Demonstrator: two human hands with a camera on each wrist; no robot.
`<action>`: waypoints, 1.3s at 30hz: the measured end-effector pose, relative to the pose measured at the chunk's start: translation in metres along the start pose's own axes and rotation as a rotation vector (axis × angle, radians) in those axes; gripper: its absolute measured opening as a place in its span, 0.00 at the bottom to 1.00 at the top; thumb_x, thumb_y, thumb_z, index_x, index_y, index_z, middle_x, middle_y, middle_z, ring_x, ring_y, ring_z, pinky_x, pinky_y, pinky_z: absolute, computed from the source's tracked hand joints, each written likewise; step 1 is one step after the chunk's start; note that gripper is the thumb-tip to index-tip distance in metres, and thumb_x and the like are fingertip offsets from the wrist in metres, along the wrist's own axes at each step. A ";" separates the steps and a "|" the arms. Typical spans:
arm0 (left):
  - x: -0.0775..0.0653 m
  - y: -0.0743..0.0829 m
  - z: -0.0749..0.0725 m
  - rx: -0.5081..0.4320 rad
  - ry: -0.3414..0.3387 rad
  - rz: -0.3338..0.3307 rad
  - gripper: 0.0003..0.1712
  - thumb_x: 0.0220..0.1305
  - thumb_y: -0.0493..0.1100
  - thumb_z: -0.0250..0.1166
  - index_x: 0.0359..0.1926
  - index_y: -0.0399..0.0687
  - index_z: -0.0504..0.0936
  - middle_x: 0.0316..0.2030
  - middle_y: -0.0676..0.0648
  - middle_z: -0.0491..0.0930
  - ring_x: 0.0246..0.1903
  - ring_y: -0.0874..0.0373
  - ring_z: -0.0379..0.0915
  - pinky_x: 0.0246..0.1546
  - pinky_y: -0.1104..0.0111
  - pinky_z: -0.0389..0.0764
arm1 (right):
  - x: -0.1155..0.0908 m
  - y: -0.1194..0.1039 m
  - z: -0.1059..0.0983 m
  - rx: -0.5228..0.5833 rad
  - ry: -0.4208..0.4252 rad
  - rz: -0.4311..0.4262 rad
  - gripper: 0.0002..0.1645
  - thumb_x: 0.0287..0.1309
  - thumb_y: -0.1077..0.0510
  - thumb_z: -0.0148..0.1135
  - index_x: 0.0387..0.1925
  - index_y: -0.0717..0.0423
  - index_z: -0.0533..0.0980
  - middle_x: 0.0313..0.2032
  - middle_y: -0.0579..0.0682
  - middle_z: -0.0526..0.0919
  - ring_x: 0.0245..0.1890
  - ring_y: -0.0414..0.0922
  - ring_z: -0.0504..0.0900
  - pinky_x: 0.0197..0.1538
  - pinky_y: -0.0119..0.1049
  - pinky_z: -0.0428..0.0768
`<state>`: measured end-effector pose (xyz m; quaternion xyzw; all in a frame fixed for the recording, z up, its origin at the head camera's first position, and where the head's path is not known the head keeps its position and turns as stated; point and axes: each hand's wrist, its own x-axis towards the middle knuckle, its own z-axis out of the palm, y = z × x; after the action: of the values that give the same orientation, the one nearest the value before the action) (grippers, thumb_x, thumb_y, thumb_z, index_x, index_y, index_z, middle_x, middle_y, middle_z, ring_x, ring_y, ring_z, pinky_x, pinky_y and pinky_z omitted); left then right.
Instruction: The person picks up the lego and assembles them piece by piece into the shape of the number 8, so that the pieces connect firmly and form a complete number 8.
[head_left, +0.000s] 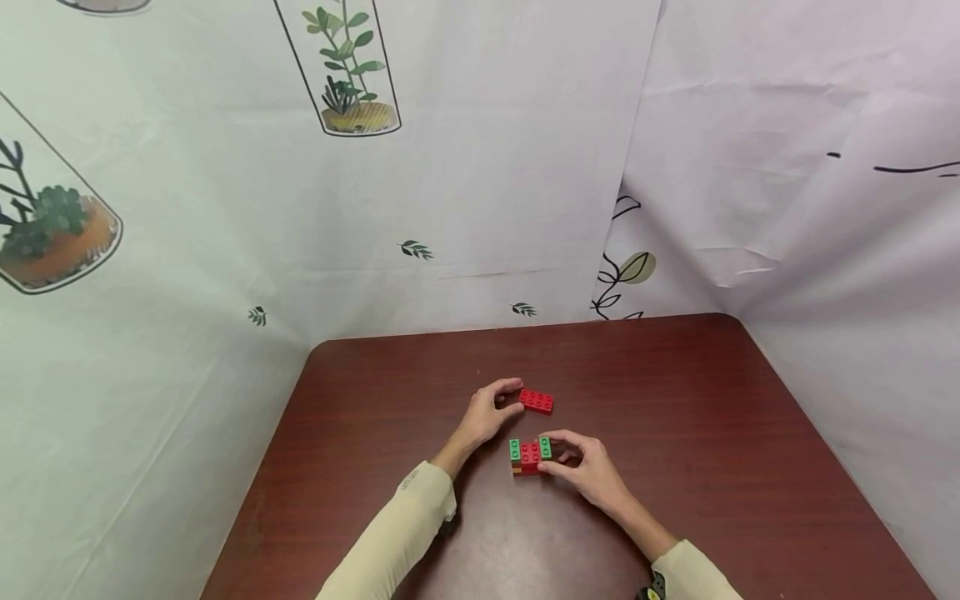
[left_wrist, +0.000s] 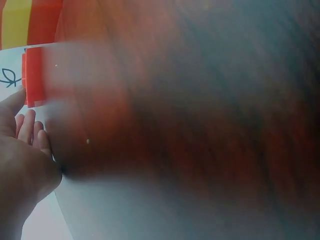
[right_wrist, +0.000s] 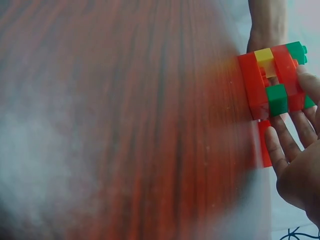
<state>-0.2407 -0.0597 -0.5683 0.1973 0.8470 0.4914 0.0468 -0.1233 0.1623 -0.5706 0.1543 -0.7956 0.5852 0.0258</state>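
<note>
Thumb and fingertips of my right hand (head_left: 591,475) grip the right end of a stack of toy building bricks (head_left: 530,452). In the right wrist view the brick stack (right_wrist: 258,95) has a red base, yellow and green blocks above it, another red layer, then green bricks on top. A single red brick (head_left: 537,402) with studs lies on the table farther away. My left hand (head_left: 483,417) reaches to its left end, thumb and forefinger spread, fingertips right at its edge. From the left wrist, the red brick (left_wrist: 35,76) stands just beyond the left thumb tip.
Both hands are over a dark red-brown wooden table (head_left: 360,417) with rounded far corners. White cloth (head_left: 487,183) printed with plants hangs behind and beside it. A dark watch-like band (head_left: 651,588) shows at the right cuff.
</note>
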 end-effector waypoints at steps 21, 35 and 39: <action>-0.005 0.002 0.007 0.152 0.056 -0.014 0.23 0.68 0.43 0.76 0.63 0.51 0.86 0.57 0.50 0.87 0.62 0.53 0.79 0.66 0.53 0.76 | -0.001 -0.002 0.001 0.032 0.009 0.006 0.24 0.57 0.59 0.82 0.55 0.56 0.86 0.45 0.50 0.90 0.37 0.41 0.86 0.41 0.33 0.85; -0.013 0.002 0.006 0.118 0.056 -0.008 0.22 0.67 0.44 0.76 0.61 0.49 0.88 0.54 0.51 0.88 0.57 0.55 0.82 0.60 0.57 0.81 | -0.003 -0.004 0.001 0.039 0.016 0.020 0.24 0.58 0.58 0.81 0.55 0.57 0.85 0.45 0.51 0.90 0.36 0.43 0.85 0.40 0.33 0.84; -0.017 0.002 0.005 0.099 0.063 0.006 0.21 0.67 0.43 0.77 0.60 0.48 0.88 0.53 0.50 0.89 0.54 0.56 0.83 0.58 0.58 0.82 | -0.004 -0.004 0.002 0.042 0.021 0.013 0.23 0.58 0.59 0.81 0.55 0.57 0.85 0.45 0.52 0.90 0.36 0.43 0.85 0.40 0.33 0.84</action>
<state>-0.2230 -0.0610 -0.5707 0.1863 0.8708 0.4550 0.0086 -0.1184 0.1603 -0.5681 0.1434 -0.7838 0.6036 0.0270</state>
